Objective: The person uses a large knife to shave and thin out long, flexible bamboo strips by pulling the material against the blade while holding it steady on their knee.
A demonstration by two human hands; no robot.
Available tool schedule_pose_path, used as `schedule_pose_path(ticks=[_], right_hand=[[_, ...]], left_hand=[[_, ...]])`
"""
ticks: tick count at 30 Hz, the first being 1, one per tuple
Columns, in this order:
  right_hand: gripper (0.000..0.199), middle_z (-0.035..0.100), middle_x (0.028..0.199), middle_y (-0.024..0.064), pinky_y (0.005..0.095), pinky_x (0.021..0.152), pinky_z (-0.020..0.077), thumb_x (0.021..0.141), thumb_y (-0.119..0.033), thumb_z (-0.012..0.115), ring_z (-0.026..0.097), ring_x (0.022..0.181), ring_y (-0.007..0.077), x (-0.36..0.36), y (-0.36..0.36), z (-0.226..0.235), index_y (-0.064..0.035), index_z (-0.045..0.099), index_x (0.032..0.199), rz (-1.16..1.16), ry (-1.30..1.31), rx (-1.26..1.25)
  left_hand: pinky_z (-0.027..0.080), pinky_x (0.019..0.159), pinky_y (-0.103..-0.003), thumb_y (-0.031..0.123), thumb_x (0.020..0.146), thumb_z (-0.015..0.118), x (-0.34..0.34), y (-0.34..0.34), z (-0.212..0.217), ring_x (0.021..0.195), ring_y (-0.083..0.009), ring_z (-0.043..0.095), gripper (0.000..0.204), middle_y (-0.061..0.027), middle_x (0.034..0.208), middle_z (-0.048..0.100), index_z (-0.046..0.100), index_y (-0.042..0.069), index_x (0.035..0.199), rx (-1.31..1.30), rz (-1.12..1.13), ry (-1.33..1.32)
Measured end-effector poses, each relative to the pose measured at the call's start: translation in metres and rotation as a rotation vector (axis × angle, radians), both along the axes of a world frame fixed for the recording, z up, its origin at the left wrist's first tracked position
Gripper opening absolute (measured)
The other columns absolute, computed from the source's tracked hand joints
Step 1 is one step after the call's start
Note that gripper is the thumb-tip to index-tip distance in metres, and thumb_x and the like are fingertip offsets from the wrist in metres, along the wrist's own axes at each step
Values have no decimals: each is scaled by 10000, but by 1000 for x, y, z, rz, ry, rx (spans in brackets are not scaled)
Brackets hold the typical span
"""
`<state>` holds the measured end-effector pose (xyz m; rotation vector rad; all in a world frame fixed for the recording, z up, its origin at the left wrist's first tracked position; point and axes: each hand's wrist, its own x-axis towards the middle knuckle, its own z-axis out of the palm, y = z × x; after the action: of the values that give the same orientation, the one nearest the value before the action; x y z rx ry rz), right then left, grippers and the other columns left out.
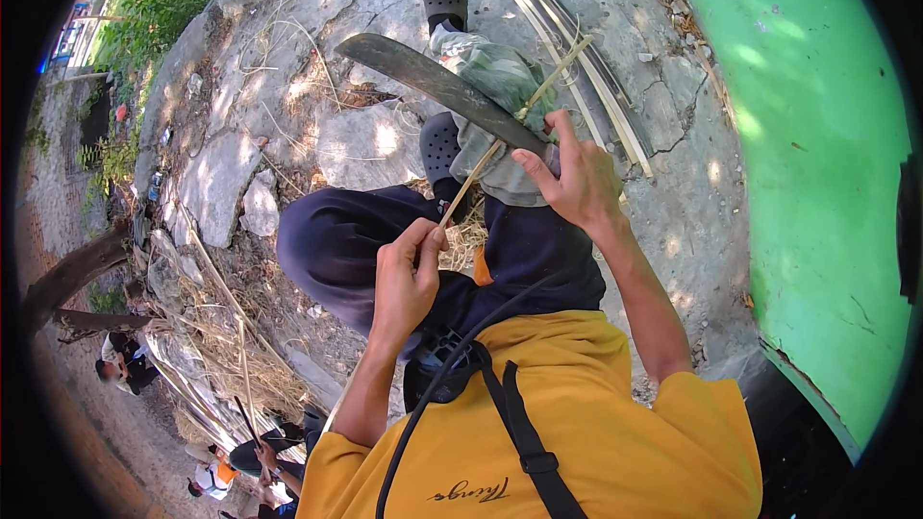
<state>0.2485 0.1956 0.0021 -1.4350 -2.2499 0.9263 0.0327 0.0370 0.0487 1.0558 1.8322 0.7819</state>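
Note:
My left hand (408, 279) is closed in a pinch round the near end of a thin bamboo strip (471, 178). The strip slants away to the upper right, crossing the blade of a machete (423, 77). My right hand (580, 173) is closed at the machete's handle end, with the handle mostly hidden; its index finger and thumb lie near the strip. The long dark blade points to the upper left. Beneath blade and strip, a grey-green cloth (495, 67) lies over my leg.
Long split bamboo strips (567, 48) lie on the cracked concrete at the upper right. A green wall (817, 154) stands at the right. Broken slabs (221, 187) and shavings cover the left ground. Other people (213, 476) are at the lower left, beside more bamboo.

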Motion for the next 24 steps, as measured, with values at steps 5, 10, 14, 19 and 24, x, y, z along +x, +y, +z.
schedule_pose_path(ticks=[5, 10, 14, 19, 24], right_hand=[[646, 697, 691, 220, 542, 587, 535, 996, -647, 630, 730, 668, 451, -17, -9, 0, -59, 541, 1247, 65, -28, 71], [632, 698, 687, 217, 536, 587, 535, 1001, -644, 626, 732, 666, 445, -9, 1, -11, -63, 556, 1241, -30, 50, 95], [632, 696, 675, 208, 520, 577, 527, 1002, -649, 624, 727, 638, 427, -7, -2, -9, -65, 560, 1235, -34, 45, 88], [642, 668, 642, 169, 497, 557, 509, 994, -670, 625, 707, 595, 401, -5, -4, -20, -76, 559, 1226, 4, 145, 127], [550, 509, 606, -1, 368, 459, 358, 1033, -589, 639, 463, 475, 142, 13, -18, -58, -93, 543, 1250, -148, 636, -107]], left_hand=[[413, 582, -344, 92, 1075, 587, 16, 50, -26, 597, -149, 473, 178, -151, 685, 565, 628, -40, 964, 228, -24, 80], [357, 550, -317, 109, 1075, 600, -4, -16, 18, 578, -119, 430, 201, -99, 650, 511, 630, -17, 921, 12, 1, 12], [316, 533, -316, 114, 1074, 609, -15, -60, 54, 559, -113, 403, 204, -73, 619, 464, 637, -1, 908, -97, 25, 79], [310, 525, -341, 115, 1074, 606, -32, -83, 65, 541, -129, 402, 195, -91, 604, 444, 652, 7, 918, -112, 20, 136], [317, 525, -367, 121, 1073, 610, -40, -86, 77, 507, -178, 408, 179, -131, 606, 478, 676, 10, 950, -97, 94, 185]])
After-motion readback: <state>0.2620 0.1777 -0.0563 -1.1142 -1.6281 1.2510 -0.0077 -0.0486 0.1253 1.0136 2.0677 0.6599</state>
